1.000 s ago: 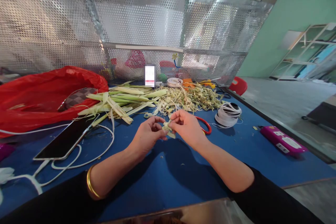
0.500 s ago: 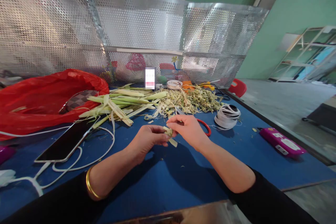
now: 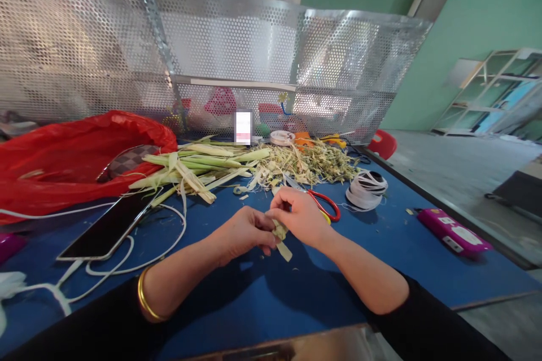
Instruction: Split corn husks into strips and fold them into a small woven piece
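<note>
Between my hands is a small pale green piece of folded husk (image 3: 280, 232), with a flat strip end hanging below. My left hand (image 3: 249, 231) pinches it from the left with thumb and fingers. My right hand (image 3: 298, 211) curls over its upper right side, fingers closed on it; the fingertips are partly hidden. Just beyond my right hand lie scissors with red handles (image 3: 325, 204), blades pointing toward the pile. Long green and cream husk leaves (image 3: 203, 163) lie behind my left hand. A heap of shredded husk scraps (image 3: 311, 161) spreads behind my right hand.
A red plastic bag (image 3: 51, 152) and a dark phone (image 3: 110, 231) with a white cable (image 3: 182, 225) lie on the left. To the right are a spool of white twine (image 3: 366, 190) and a magenta box (image 3: 453, 230). A perforated metal screen (image 3: 232, 39) stands behind the blue table (image 3: 237, 307).
Both hands have shifted slightly, and more of the husk piece now shows, its strip hanging lower. My right hand has turned, uncovering more of the red scissor handles.
</note>
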The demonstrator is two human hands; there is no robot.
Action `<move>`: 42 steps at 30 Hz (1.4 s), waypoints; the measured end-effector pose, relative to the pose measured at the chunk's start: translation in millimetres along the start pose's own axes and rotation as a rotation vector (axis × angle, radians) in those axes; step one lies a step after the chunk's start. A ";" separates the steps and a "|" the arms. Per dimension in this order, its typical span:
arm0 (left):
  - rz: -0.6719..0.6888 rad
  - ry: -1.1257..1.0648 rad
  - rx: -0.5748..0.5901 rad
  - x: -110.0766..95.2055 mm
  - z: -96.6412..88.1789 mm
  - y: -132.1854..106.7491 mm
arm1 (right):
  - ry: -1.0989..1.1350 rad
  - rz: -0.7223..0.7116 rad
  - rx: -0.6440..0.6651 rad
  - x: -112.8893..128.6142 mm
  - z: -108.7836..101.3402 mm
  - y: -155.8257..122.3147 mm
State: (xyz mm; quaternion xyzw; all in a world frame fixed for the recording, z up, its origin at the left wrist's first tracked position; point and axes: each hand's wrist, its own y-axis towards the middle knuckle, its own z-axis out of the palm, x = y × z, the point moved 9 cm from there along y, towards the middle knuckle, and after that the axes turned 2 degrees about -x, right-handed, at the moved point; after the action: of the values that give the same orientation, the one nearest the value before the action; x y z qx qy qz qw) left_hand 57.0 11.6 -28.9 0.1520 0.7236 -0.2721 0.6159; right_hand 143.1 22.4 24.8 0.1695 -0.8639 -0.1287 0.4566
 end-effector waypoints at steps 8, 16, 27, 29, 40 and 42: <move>-0.086 -0.106 0.049 1.4 0.7 -4.3 | 0.175 0.086 -0.072 -10.7 2.8 -0.7; -0.133 -0.123 -0.013 6.3 6.2 -6.9 | 0.371 0.164 0.005 -14.9 13.8 -1.0; -0.060 -0.036 -0.048 1.3 6.0 -4.6 | 0.326 0.061 -0.076 -5.7 4.9 0.6; -0.049 -0.070 -0.109 -2.0 -1.3 -4.9 | 0.348 0.073 -0.114 -11.0 -4.4 3.6; 0.006 -0.154 -0.187 -3.3 -18.4 -1.3 | 0.279 0.167 -0.068 -23.2 -5.9 2.7; 0.035 -0.149 -0.174 -4.6 -17.6 -0.6 | 0.236 0.177 -0.144 -27.7 -11.4 2.8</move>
State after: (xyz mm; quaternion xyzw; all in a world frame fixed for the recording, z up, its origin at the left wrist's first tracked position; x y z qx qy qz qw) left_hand 43.3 21.9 -22.7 0.0900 0.6938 -0.2079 0.6836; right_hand 166.7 35.6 11.5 0.0737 -0.8042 -0.1287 0.5755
